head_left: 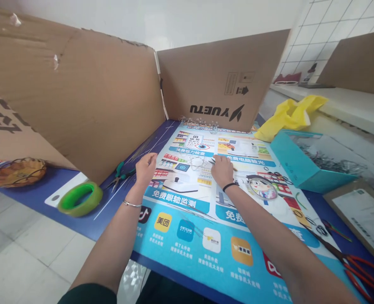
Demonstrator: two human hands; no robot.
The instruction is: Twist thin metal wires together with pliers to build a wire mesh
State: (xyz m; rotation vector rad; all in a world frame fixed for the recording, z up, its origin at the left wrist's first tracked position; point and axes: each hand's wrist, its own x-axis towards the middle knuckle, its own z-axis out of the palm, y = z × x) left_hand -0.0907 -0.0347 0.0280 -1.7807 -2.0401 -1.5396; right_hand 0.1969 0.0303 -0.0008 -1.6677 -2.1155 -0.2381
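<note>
My left hand [145, 168] rests on the printed blue poster [187, 236], fingers curled and pinched on something thin that I cannot make out, with thin wires [142, 148] just beyond it. My right hand [221, 169], with a black band on the wrist, lies knuckles up a little to the right, fingers pressed down near a small tangle of wire [196, 161]. What its fingers hold is hidden. A silver bangle circles my left wrist.
Cardboard walls [88, 105] close off the back and left. Green-handled pliers [121, 174] and a green tape roll [79, 198] lie left. A teal box of wire pieces [304, 166], a yellow bag [288, 116], red-handled scissors [354, 266] and small rings [277, 175] are on the right.
</note>
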